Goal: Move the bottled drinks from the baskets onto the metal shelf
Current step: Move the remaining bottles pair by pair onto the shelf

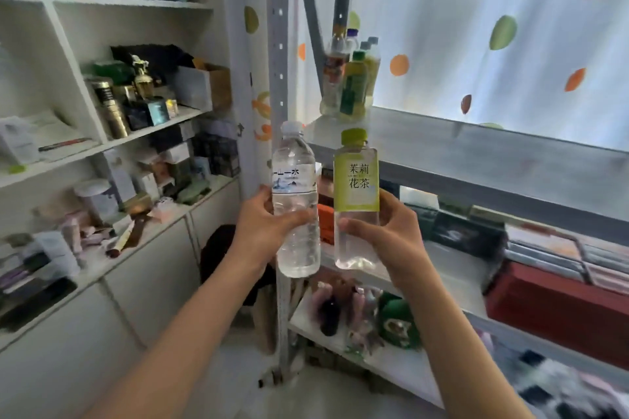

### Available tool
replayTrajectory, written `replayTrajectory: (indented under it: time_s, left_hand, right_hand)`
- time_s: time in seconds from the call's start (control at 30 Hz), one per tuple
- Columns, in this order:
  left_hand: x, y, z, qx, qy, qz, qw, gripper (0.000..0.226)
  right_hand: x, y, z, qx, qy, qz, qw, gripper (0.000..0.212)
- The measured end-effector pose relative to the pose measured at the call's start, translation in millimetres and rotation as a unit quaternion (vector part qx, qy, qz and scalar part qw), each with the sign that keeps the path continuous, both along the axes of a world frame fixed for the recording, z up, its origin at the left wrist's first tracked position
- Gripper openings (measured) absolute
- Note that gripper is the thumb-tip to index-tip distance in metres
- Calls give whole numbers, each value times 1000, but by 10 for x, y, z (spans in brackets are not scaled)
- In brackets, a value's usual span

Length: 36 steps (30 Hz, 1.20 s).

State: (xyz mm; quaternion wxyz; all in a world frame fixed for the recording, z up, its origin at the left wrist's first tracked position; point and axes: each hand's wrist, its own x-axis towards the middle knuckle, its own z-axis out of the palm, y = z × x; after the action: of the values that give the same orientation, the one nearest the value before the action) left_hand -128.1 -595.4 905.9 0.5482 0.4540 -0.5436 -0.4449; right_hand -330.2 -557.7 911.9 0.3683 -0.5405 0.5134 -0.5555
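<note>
Both forearms reach up from 6 o'clock. Left hand (263, 219) grips water bottle (295, 201) at mid-body, fingers curled round it, bottle upright. Right hand (388, 231) grips green tea bottle (356, 197) low on clear part, thumb across front, upright too. Bottles side by side, close, just below front edge of metal shelf (476, 153). Cluster of bottles (350, 78) already stands on shelf at 12 o'clock, near left post (280, 44).

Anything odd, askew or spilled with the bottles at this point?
Nothing stands out. The left hand grips a capped water bottle, the right hand a capped tea bottle, both near upright. Bottles on the metal shelf stand upright.
</note>
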Motion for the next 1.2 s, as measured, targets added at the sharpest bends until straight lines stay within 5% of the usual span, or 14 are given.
replayTrajectory:
  time_s: [0.4,0.57,1.2]
  left_hand:
    - [-426,-1100,606,-86,8,-94,992,48]
    - [-527,-1633,801,-67,46,-76,994,77]
    - [-1084,-3273,617,-142,-46,36,988,61]
  right_hand:
    - [-126,-769,445,-34,10,-99,994,52]
    - [-146,-1233,581,-52,28,-131,990,60]
    - [-754,-3049,797,-65,34,-82,994,73]
